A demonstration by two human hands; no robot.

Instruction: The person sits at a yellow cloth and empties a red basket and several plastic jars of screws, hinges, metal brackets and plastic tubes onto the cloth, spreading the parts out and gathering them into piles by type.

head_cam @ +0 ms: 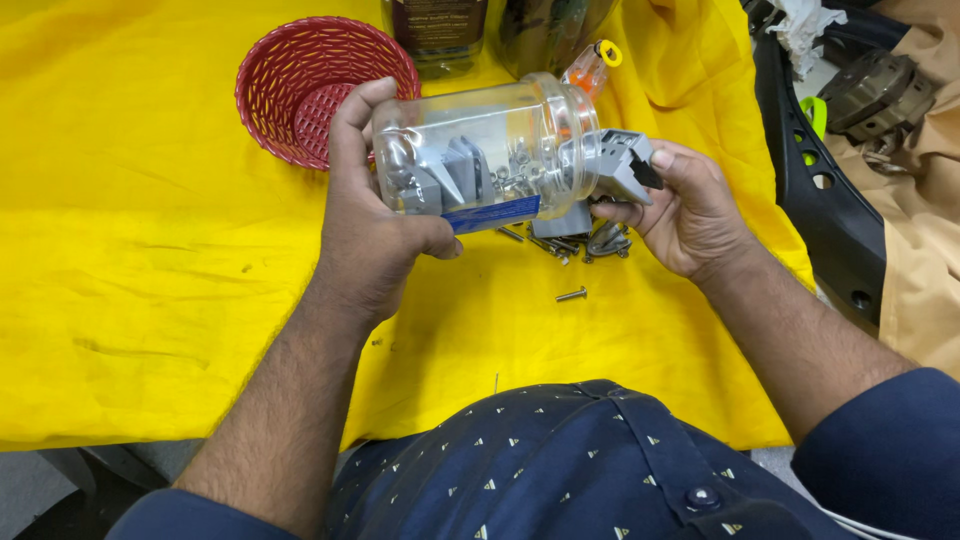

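Gripping a clear jar (487,155) sideways, the left hand (372,235) wraps it firmly while the right hand (690,205) pinches a grey part (622,165) at its mouth.

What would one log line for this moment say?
left hand: holds clear jar tipped sideways | right hand: holds grey plastic part at jar mouth | screws on yellow cloth
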